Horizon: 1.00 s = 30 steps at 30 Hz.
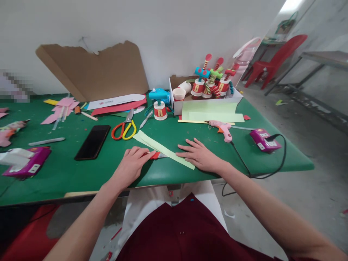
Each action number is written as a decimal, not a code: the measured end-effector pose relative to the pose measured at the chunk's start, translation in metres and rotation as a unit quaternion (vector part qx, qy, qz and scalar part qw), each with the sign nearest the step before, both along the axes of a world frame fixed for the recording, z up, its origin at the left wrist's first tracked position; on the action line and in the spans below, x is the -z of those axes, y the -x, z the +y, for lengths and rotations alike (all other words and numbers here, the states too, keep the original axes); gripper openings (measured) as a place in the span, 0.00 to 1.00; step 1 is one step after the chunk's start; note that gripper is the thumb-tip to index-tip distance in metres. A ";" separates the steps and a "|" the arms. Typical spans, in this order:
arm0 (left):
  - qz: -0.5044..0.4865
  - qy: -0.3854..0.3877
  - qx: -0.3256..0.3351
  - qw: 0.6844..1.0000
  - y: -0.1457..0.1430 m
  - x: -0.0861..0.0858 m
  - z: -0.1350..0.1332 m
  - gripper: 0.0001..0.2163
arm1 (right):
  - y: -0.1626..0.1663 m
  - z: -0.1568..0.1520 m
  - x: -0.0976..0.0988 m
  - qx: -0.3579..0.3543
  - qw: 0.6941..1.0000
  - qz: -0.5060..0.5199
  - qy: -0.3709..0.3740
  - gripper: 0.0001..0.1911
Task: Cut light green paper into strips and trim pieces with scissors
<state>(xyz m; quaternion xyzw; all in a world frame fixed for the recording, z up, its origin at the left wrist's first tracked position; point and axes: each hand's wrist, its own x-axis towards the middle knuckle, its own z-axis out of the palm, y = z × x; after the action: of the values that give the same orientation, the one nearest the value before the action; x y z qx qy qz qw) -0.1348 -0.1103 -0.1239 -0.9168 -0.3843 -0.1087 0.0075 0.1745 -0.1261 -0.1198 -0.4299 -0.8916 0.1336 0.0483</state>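
Green surface (67, 170) pushed up against a white wall, craft clutter everywhere. Left hand (133, 161) is curled around a small red cutter (157, 155), with the silver tip poking out toward the right. Right hand (199, 156) is flat and spread out, gripping nothing, just pressing on the pale green strip (163, 148) that runs diagonally near the front edge.

Stuff I'd worry about: the cutter tip points straight at the right fingers, and there's barely any gap. One slip and it nicks them. The strip only has a flat palm holding it, so it could skate on the cloth and the line goes crooked. No mat underneath as far as I can tell, so the green cover could get scored too. The black cord (239, 156) runs right by the right wrist. Snag it and the glue gun (224, 129) gets dragged.

Count:
- 1 cutter
- 1 scissors (123, 128)
- 1 phone (92, 141)
- 1 glue gun
- 2 purple boxes, one far left (27, 161) and one right (265, 139)
- 3 cup figures in the carton (206, 103), plus 1 out on the cloth (160, 108)
- strips under the hands look like 2 overlapped, but I can't say for sure
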 end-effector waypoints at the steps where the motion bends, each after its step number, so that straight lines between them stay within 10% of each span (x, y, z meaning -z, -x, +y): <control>1: -0.002 0.004 0.004 1.000 -0.001 0.000 0.001 0.26 | 0.000 0.000 0.000 0.000 1.000 -0.003 -0.004 0.22; 30: -0.015 0.035 0.043 0.998 0.007 0.001 0.001 0.24 | 0.006 -0.005 0.004 0.002 1.000 -0.015 -0.026 0.21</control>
<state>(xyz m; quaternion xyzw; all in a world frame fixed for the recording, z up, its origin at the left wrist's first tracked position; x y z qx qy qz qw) -0.1422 -0.1095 -0.1246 -0.9305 -0.3478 -0.1094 -0.0350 0.1685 -0.1312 -0.1233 -0.4327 -0.8944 0.1033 0.0462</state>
